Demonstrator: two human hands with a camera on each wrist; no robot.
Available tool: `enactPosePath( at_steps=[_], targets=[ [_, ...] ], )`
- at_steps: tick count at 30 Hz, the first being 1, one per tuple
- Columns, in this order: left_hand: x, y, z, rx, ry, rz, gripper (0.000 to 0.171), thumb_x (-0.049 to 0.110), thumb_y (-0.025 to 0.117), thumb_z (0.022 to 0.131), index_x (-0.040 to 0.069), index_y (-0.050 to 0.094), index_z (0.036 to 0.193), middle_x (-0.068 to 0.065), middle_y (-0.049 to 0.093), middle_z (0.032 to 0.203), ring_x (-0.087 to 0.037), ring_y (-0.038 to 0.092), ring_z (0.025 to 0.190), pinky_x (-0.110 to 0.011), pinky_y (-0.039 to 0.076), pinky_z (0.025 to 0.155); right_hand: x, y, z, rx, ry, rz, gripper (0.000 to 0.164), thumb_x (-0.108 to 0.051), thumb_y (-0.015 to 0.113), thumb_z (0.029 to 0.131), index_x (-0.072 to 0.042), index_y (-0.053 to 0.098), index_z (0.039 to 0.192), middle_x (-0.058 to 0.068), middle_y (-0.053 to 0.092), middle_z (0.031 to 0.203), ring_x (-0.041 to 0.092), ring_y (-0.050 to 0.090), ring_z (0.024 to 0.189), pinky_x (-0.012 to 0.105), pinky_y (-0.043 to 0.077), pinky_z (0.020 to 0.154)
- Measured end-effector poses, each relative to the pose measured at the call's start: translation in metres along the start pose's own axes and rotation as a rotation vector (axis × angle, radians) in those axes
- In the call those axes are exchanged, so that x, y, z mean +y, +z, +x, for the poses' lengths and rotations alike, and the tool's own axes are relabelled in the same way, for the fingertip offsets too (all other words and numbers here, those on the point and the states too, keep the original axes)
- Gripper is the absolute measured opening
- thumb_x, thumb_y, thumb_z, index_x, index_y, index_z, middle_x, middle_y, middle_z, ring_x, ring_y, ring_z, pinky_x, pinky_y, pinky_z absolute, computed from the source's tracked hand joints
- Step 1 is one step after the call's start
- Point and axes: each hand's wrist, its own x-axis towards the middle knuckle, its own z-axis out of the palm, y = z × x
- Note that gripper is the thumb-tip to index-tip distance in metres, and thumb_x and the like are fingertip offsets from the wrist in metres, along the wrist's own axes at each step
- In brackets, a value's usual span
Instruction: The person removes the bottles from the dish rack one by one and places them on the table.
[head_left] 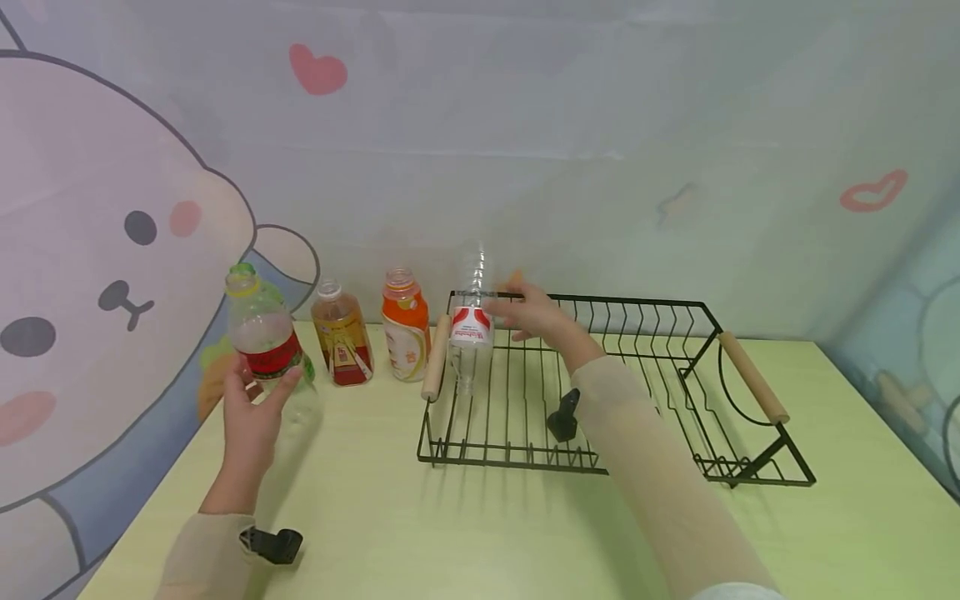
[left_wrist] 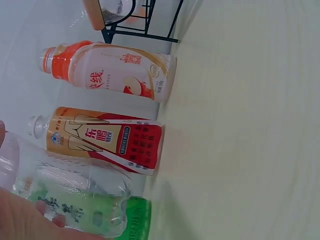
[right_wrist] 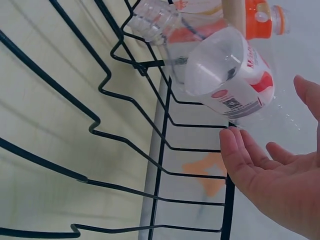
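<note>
My left hand [head_left: 255, 408] grips a clear plastic bottle [head_left: 258, 329] with a red label, its neck upward and its base tilted toward the rack side. Behind it a green bottle [left_wrist: 139, 220] is mostly hidden. On the right, another clear bottle [head_left: 472, 327], with a red-and-white label, is neck down at the left end of the black wire rack [head_left: 517, 450]. Beside its label my right hand [head_left: 536, 317] has its fingers spread loosely, fingertips right at the bottle's side in the right wrist view and not curled round it.
Left of the rack, a bottle with a yellow-and-red label [head_left: 343, 337] and an orange-and-white bottle [head_left: 405, 329] stand upright near the wall. Wooden handles top both rack ends, the right one [head_left: 753, 377] and the left one [head_left: 436, 358]. A printed cloth [head_left: 570, 108] hangs behind the table.
</note>
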Motion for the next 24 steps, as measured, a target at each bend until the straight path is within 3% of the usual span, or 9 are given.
enactPosePath(
  at_steps=[8,24],
  targets=[
    [-0.011,0.003,0.003,-0.011,-0.061,-0.026,0.078,0.031,0.068,0.089,0.018,0.023,0.151,0.012,0.034,0.119,-0.012,0.030,0.110,-0.029,0.034,0.085,0.006,0.006,0.005,0.000,0.033,-0.040,0.083,-0.036,0.066,0.091,-0.013,0.017,0.153,0.017,0.032,0.150,0.037,0.049,0.126,0.048,0.048,0.096],
    [-0.025,0.007,0.002,0.028,-0.068,-0.058,0.080,0.032,0.069,0.088,0.015,0.022,0.151,0.009,0.033,0.119,-0.013,0.031,0.109,-0.030,0.034,0.085,0.013,0.021,0.006,-0.030,0.090,-0.037,0.087,-0.032,0.067,0.091,-0.011,0.011,0.154,0.017,0.039,0.146,0.035,0.050,0.127,0.045,0.051,0.093]
  ],
)
